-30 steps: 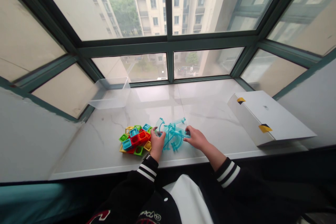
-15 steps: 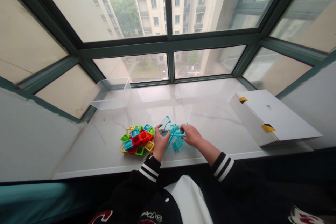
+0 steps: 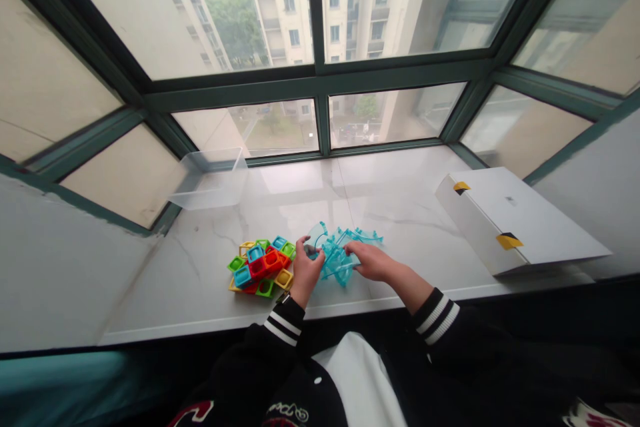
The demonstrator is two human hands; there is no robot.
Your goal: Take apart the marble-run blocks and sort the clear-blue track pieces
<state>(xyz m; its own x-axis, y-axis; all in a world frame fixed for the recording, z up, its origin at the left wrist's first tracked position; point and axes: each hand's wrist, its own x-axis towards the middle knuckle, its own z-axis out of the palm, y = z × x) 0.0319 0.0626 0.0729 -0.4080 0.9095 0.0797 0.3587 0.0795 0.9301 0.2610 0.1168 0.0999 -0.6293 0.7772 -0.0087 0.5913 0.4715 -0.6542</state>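
Observation:
A heap of translucent blue plastic pieces [image 3: 344, 275], some curved like track sections, lies on the white marble sill between my hands. My left hand [image 3: 306, 268] is closed at the left side of the heap, thumb and fingers around a curved translucent blue piece [image 3: 317, 233]. At the heap's right side, my right hand [image 3: 371, 261] pinches a thin translucent blue piece [image 3: 341, 271]; its fingertips are partly hidden. Just left of my left hand sits a pile of red, yellow, green and blue square plastic blocks [image 3: 257, 267].
A clear plastic bin [image 3: 215, 190] stands at the back left by the window. On the right lies a white box [image 3: 530, 213] with yellow-and-black tape tabs. The sill's front edge [image 3: 200, 322] runs close before me; window frames [image 3: 320, 83] enclose the back.
My right hand has shifted slightly right and turned, with a blue piece in its fingers. Blue pieces now spread farther right behind it. My left hand stays nearly in place.

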